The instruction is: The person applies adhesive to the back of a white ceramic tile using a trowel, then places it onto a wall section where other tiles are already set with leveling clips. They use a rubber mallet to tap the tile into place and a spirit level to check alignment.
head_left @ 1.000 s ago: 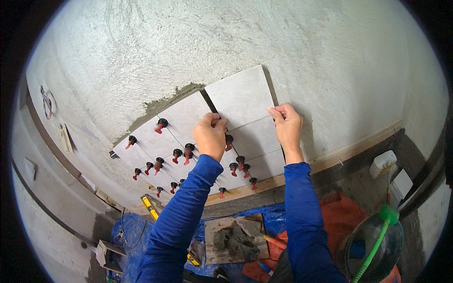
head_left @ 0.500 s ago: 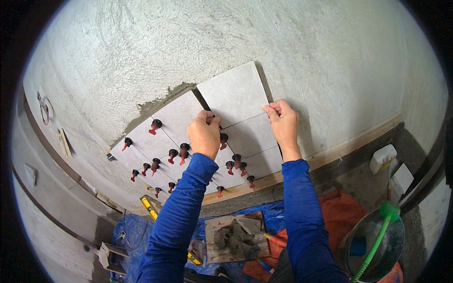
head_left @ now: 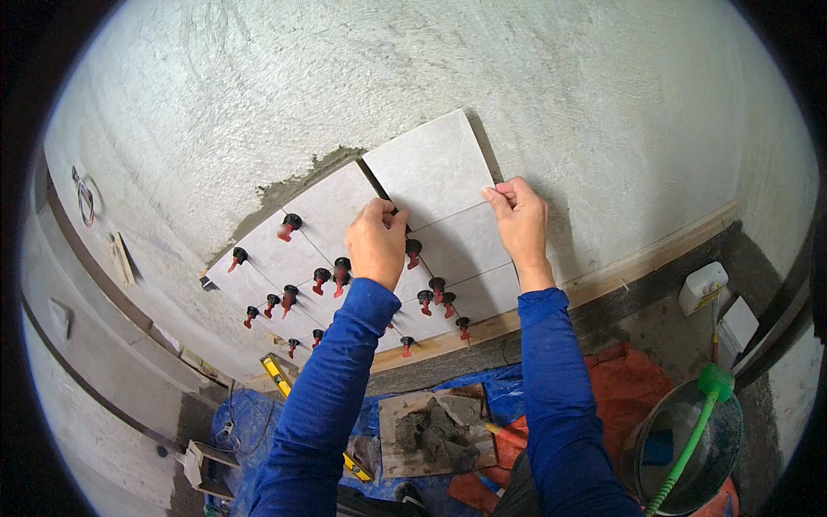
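Evidently the left hand [head_left: 376,245] and right hand [head_left: 521,221] each pinch a lower corner of the pale tile [head_left: 433,170], just above the middle of the frame; if either fingertip hold slipped, the tile could drop and chip on the tile beneath [head_left: 469,244], while uneven pressure might leave the upper one crooked

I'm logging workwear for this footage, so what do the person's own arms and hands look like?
The left sleeve and right sleeve are long, wrinkled blue fabric, with no clear markings, ending at the wrists. The left hand and right hand are gloveless; no watch or ring shows.
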A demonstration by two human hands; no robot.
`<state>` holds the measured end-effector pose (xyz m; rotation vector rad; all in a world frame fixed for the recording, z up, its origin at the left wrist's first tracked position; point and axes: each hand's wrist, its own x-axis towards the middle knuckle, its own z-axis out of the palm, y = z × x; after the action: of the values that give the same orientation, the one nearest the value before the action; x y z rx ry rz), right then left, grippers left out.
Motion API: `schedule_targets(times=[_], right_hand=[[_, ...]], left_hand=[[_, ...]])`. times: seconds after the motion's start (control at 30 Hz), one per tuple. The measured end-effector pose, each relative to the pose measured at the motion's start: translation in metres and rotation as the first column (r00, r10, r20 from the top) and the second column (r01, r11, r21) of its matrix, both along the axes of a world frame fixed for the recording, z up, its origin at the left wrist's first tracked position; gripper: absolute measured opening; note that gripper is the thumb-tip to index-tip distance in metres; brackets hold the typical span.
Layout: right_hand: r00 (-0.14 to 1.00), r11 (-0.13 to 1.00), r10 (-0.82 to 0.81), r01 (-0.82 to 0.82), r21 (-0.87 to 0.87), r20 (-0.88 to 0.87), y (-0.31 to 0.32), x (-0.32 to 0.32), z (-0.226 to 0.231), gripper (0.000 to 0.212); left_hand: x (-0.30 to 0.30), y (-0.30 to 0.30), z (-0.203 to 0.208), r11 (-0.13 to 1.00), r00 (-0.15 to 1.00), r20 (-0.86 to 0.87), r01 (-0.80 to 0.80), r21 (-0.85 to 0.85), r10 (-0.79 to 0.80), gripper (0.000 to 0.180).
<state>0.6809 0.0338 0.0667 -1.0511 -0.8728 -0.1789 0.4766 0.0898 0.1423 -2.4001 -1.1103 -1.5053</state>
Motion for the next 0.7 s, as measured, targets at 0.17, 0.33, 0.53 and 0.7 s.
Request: schedule_targets(times=[0.17, 0.33, 0.53, 0.7], right_hand=[[0.999, 0.999, 0.023, -0.024, -0.033, -0.037, -0.001, -0.003, 0.001, 0.023], [0.999, 1.000, 0.013, -0.014, -0.022, -0.039, 0.003, -0.003, -0.001, 0.024], [0.998, 1.000, 0.024, -0.024, -0.008, -0.057, 0.009, -0.001, -0.007, 0.025], [0.993, 0.999, 0.038, -0.042, -0.033, -0.110, 0.015, 0.003, -0.012, 0.027]], left_hand=[[-0.007, -0.016, 0.009, 0.994, 0.998, 0.027, 0.056, -0.093, -0.054, 0.020], [-0.067, -0.087, -0.013, 0.982, 0.981, -0.043, 0.190, -0.009, -0.190, 0.021], [-0.223, -0.119, -0.107, 0.927, 0.998, -0.015, 0.047, -0.373, -0.057, 0.014], [-0.353, -0.116, -0.216, 0.612, 0.959, -0.085, -0.240, -0.754, 0.271, 0.031]])
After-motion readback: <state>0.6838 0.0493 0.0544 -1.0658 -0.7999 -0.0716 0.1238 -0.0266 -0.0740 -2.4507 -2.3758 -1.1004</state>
